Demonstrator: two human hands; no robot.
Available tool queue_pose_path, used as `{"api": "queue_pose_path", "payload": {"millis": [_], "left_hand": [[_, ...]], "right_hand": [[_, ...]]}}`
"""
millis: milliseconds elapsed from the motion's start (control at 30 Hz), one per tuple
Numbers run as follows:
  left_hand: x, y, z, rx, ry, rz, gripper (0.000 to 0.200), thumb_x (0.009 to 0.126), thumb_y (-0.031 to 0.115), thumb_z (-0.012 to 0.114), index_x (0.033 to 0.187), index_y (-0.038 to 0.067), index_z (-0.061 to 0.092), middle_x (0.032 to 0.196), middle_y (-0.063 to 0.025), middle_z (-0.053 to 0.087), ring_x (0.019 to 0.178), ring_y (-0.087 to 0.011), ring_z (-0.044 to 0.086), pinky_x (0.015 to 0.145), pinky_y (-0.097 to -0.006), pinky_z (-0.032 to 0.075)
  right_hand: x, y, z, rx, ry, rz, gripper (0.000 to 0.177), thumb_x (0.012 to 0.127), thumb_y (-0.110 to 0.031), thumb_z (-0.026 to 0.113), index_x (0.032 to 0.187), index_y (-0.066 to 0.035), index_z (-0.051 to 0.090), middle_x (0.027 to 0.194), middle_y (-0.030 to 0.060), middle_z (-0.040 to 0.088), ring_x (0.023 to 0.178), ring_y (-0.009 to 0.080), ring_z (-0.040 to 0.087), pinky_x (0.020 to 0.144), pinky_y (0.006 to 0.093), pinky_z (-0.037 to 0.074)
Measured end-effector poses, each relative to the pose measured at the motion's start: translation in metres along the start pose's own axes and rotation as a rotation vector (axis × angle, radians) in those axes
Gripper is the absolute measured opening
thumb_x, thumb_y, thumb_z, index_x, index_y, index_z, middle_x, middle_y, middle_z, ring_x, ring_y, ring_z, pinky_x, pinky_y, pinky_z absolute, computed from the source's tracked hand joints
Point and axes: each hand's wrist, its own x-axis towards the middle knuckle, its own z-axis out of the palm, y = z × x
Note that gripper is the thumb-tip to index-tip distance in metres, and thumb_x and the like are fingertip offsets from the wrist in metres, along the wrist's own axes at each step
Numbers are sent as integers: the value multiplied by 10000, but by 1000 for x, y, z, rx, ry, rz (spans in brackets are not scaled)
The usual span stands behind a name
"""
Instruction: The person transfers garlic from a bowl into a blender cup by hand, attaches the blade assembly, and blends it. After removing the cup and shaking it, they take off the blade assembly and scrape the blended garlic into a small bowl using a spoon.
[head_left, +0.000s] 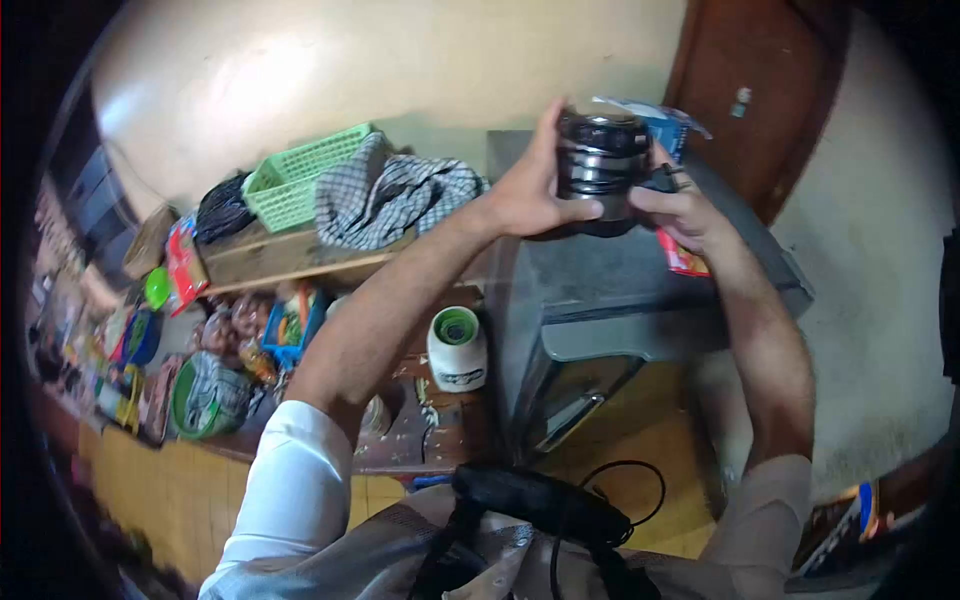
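Observation:
Both my hands grip a dark, shiny, cylindrical jar (602,168) with glossy horizontal bands, held above a grey box-shaped appliance (590,275). My left hand (538,190) wraps the jar's left side, thumb across its lower front. On the opposite side, my right hand (685,205) closes round it, its thumb near the lower edge. What the jar contains cannot be seen. A blue packet (665,130) shows behind the jar, and a red packet (683,255) is partly hidden under my right hand. Below my left forearm stands a white blender base (457,350) with a green top.
A green basket (310,175) and a checked cloth (400,195) lie on a wooden shelf (285,258) along the wall. Underneath are a blue basket (290,330), a green tub (185,395) and several packets. A brown door (750,90) is at the back right.

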Motion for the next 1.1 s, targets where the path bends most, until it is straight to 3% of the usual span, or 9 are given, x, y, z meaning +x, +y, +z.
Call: {"api": "queue_pose_path", "payload": {"millis": [100,133,233,367,500,800,900,967,1100], "left_hand": [[7,1,8,-17,45,101,1299,635,187,893,1481,-55,-63,1427,-309,309,1340,-368,371,1127,-401,318],[7,2,7,382,108,118,1313,601,281,900,1467,-89,-14,1409,-318,332,1325,-398,386,1114,-403,332],[7,-3,14,180,162,157,1252,567,250,888,1452,-116,80,1352,-325,398,1291,-423,411,1109,-398,337],[-22,10,19,403,197,-101,1232,629,233,851,1490,-71,24,1440,-313,311,1331,-461,349,1126,-425,313],[-129,64,-7,359,281,117,1101,737,219,778,1506,-50,36,1479,-319,258,1366,-440,312,1138,-435,281],[-625,187,17,472,635,-1026,797,916,338,666,1518,66,220,1427,-198,438,1281,-277,485,984,-400,482],[-786,245,80,338,771,-1451,792,905,389,674,1508,80,264,1360,-235,498,1234,-301,536,987,-394,479],[-815,302,103,155,896,-1758,739,906,389,677,1482,75,336,1264,-185,564,1122,-242,586,936,-365,501],[-878,356,132,4,1043,-1738,679,940,421,613,1454,44,380,1334,-176,541,1124,-269,581,939,-368,488]], "right_hand": [[-9,-3,-1,4,70,6,766,800,-62,716,1473,-110,352,1347,94,510,1217,249,518,1000,428,446],[-9,-7,-1,-45,74,48,731,810,-80,704,1461,-95,370,1351,99,511,1219,256,522,1027,429,430],[-10,-9,-3,-63,66,21,729,838,-104,667,1479,-51,324,1374,114,502,1268,248,498,1081,392,389],[-9,7,-54,-45,142,87,664,882,-139,630,1471,-51,336,1385,135,486,1267,247,497,1067,399,386],[-9,21,-98,-174,294,106,584,899,-193,657,1412,-54,416,1256,95,575,1142,209,571,1001,351,422],[-20,33,-125,-1219,444,-239,411,908,-231,667,1201,46,583,1149,207,644,1035,311,601,929,389,450],[-32,28,-58,-1436,551,-476,492,877,-405,674,1197,-33,642,1178,204,651,1105,375,604,945,421,462],[-62,12,81,-1135,526,-357,412,952,-254,618,1300,-48,536,1219,85,584,1112,166,563,1006,345,421],[-100,80,335,-521,-116,-209,242,904,-92,582,1119,17,589,1081,143,636,1032,253,633,971,377,466]]}}
